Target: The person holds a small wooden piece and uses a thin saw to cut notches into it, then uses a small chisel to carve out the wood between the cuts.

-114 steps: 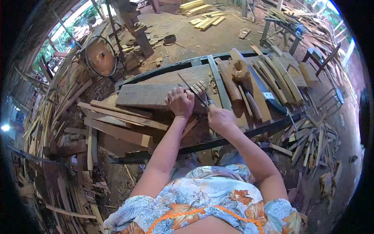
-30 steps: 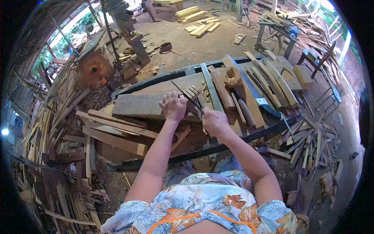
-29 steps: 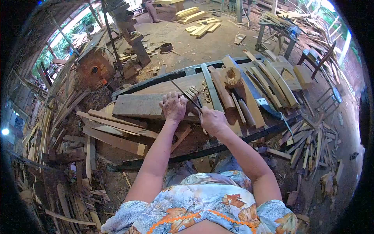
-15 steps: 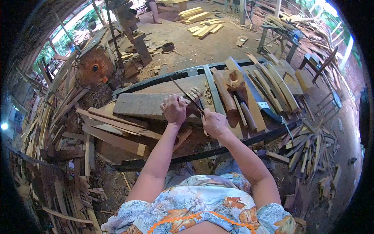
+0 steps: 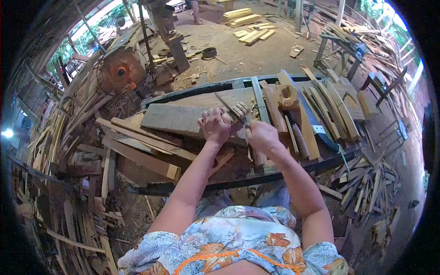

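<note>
My left hand [image 5: 215,124] is closed at the end of a thick grey-brown board [image 5: 172,118], pressing a small pale piece of carved wood [image 5: 239,110] with several finger-like parts. Most of that piece is hidden under my fingers. My right hand [image 5: 263,136], slightly blurred, is wrapped round the handle of a long, thin dark file [image 5: 225,103]. The file slants up and to the left, lying against the carved wood; its exact contact cannot be made out. Both hands are above the workbench [image 5: 206,98].
Right of my hands lie a mallet [image 5: 287,97], a handsaw [image 5: 316,129] and several wood strips [image 5: 339,110]. More boards [image 5: 142,160] rest at the left. A fan [image 5: 120,72] stands at the back left, and scrap wood [image 5: 371,183] covers the ground at the right.
The whole view has shifted slightly right and down as my head moved. My right hand and the file have moved a little along the carved wood; my left hand keeps its hold.
</note>
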`<action>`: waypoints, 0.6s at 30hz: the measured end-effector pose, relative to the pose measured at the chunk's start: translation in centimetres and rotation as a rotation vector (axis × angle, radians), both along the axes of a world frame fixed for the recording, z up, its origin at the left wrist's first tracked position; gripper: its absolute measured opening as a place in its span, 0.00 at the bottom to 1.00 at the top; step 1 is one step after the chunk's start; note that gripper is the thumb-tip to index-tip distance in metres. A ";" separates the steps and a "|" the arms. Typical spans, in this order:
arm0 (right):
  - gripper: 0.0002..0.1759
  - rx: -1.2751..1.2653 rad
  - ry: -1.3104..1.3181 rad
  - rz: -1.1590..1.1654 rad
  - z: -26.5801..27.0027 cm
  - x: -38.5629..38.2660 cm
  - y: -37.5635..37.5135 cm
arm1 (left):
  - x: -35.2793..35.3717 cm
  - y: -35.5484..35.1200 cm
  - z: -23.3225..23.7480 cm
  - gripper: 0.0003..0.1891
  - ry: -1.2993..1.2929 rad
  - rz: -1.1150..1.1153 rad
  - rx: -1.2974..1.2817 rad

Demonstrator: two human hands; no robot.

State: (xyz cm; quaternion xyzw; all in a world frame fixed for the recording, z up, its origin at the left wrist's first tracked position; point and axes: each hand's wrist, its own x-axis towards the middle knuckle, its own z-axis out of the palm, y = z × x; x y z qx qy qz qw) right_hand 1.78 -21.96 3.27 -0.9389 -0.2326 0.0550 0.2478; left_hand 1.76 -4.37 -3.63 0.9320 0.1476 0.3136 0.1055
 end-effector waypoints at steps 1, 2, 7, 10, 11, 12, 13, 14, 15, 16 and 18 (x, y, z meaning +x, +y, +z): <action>0.15 0.051 -0.032 -0.031 0.6 0.2 0.2 | 0.0 -0.1 -0.2 0.10 0.008 -0.003 -0.005; 0.15 0.099 -0.066 -0.066 1.4 0.5 0.1 | 0.2 -0.2 -0.3 0.11 0.017 0.000 -0.003; 0.15 0.249 -0.140 -0.061 4.4 -0.6 0.1 | 0.2 0.1 -0.6 0.10 -0.028 0.036 0.031; 0.13 0.224 -0.204 -0.035 1.0 -1.9 -0.3 | 0.2 -0.1 -1.2 0.09 -0.102 0.025 0.004; 0.13 0.178 -0.198 -0.020 -0.1 -2.2 -0.5 | 0.2 0.0 -1.5 0.09 -0.170 0.024 0.026; 0.13 0.134 -0.190 -0.007 -0.8 -2.4 -0.6 | 0.3 0.0 -1.6 0.09 -0.165 0.025 0.025; 0.12 0.132 -0.174 -0.004 -1.4 -2.5 -0.5 | 0.5 0.0 -1.7 0.08 -0.219 0.052 0.094; 0.12 0.133 -0.167 -0.003 -1.9 -2.8 -0.6 | 0.4 0.0 -1.8 0.08 -0.272 0.079 0.166; 0.12 0.121 -0.145 0.009 -2.0 -2.9 -0.5 | 0.2 0.0 -1.5 0.08 -0.270 0.080 0.169; 0.12 0.111 -0.126 0.023 -1.9 -3.0 -0.4 | 0.1 0.1 -0.9 0.08 -0.168 0.071 0.087; 0.12 0.107 -0.142 0.021 -2.8 -2.9 0.1 | 0.1 0.1 -0.6 0.09 -0.067 0.054 0.001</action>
